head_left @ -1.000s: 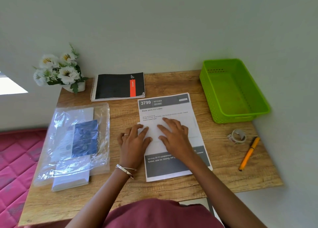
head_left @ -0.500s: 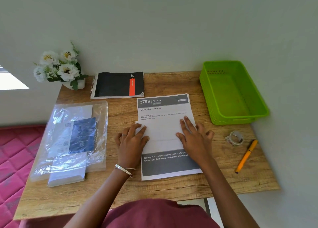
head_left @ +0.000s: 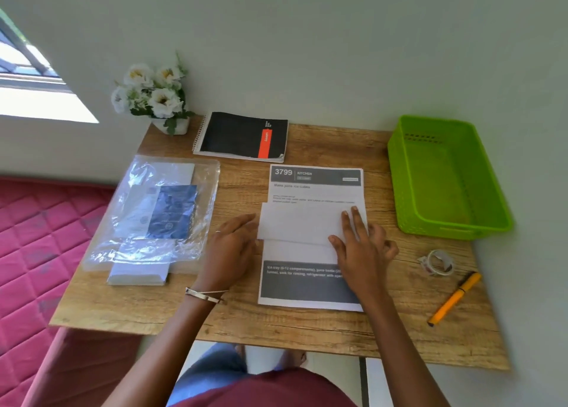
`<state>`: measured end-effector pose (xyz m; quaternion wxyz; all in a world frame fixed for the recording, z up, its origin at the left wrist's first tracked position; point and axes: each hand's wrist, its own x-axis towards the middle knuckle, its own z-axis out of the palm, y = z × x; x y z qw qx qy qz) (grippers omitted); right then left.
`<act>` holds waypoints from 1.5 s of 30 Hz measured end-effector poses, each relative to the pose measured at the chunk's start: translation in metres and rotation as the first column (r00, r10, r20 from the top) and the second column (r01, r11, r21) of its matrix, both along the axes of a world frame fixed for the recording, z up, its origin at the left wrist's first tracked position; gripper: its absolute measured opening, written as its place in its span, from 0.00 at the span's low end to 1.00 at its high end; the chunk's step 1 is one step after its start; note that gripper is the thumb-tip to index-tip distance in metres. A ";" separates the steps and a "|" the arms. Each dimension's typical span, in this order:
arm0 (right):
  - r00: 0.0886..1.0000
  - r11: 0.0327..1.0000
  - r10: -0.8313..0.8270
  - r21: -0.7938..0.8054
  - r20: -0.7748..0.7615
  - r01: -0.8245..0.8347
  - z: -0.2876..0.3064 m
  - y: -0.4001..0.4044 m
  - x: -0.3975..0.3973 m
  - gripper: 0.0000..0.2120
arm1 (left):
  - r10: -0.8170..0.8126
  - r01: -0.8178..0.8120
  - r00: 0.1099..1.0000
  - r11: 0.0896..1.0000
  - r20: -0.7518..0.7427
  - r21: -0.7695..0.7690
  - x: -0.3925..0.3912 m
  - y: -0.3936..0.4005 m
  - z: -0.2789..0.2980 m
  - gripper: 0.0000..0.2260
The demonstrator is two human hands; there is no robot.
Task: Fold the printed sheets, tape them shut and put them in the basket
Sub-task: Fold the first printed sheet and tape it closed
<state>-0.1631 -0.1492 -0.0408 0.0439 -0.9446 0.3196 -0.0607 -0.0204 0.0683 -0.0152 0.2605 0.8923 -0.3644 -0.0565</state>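
Observation:
A folded white sheet (head_left: 298,222) lies on top of a flat printed sheet (head_left: 313,286) marked 3799 in the middle of the wooden table (head_left: 338,329). My left hand (head_left: 230,249) rests flat at the folded sheet's left edge, fingers straight. My right hand (head_left: 359,249) presses with straight fingers on the folded sheet's right end. The green basket (head_left: 408,197) stands at the back right with nothing in it. A small roll of clear tape (head_left: 438,262) lies right of my right hand.
An orange pen (head_left: 455,297) lies near the tape. A black spiral notebook (head_left: 242,137) and a pot of white flowers (head_left: 153,97) sit at the back. A clear plastic bag (head_left: 156,213) with papers lies on the left. A pink mattress (head_left: 37,240) borders the table's left side.
My hands have slid apart along the folded sheet, left hand to its left edge, right hand to its right end. The view has tilted and shifted.

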 end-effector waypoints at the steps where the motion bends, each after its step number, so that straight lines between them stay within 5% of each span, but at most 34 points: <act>1: 0.999 1.000 -0.003 -0.022 0.042 0.003 0.003 -0.001 -0.001 0.27 | 0.010 -0.010 1.000 0.999 -0.001 -0.045 -0.002 0.004 0.005 0.15; 8: 0.908 0.963 0.154 0.148 0.390 -0.226 0.021 0.069 0.029 0.18 | 0.178 -0.167 0.980 0.979 0.088 -0.119 0.021 0.082 0.018 0.09; 17: 0.706 0.749 0.573 0.084 0.417 -0.657 0.012 0.209 0.093 0.12 | 0.096 -0.104 0.982 0.993 0.162 0.046 0.067 0.192 0.008 0.10; 27: 0.741 0.766 0.633 -0.045 0.222 -0.641 0.005 0.248 0.114 0.08 | -0.068 0.045 0.980 0.991 0.186 0.123 0.102 0.219 -0.005 0.11; 37: 0.648 0.652 0.757 -0.168 0.084 -0.739 0.011 0.249 0.120 0.06 | -0.227 0.217 0.941 0.974 0.250 0.067 0.121 0.223 -0.016 0.10; 40: 0.635 0.625 0.771 -0.247 0.044 -0.741 0.010 0.252 0.116 0.04 | -0.227 0.224 0.950 0.974 0.215 0.036 0.123 0.222 -0.014 0.12; 45: 0.711 0.725 0.686 -0.221 0.154 -0.652 0.018 0.256 0.115 0.08 | -0.227 0.226 0.974 0.972 0.002 -0.071 0.127 0.230 -0.007 0.24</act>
